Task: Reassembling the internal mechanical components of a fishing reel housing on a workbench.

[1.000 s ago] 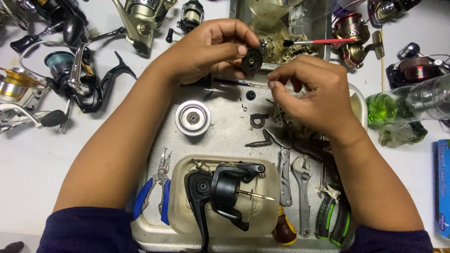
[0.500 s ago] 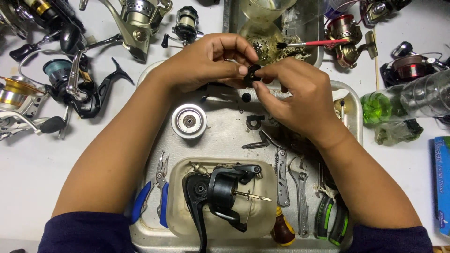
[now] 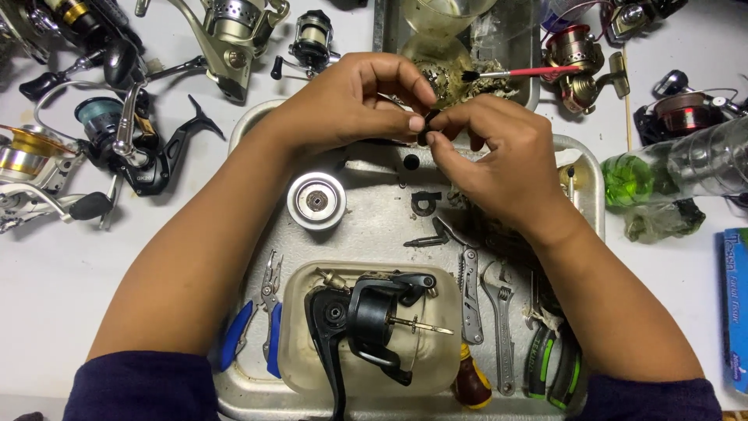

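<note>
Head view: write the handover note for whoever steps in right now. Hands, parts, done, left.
Left hand and right hand: fingertips meet above the metal tray, both pinching one small black part; what kind of part is too small to tell.
Parts: silver spool lies loose on the tray; black reel body sits in the clear tub, shaft pointing right. Blue-handled pliers and wrench lie unused.
Done: reel stripped, spool off.
Left: small black part still in hand, not set down or fitted.
</note>
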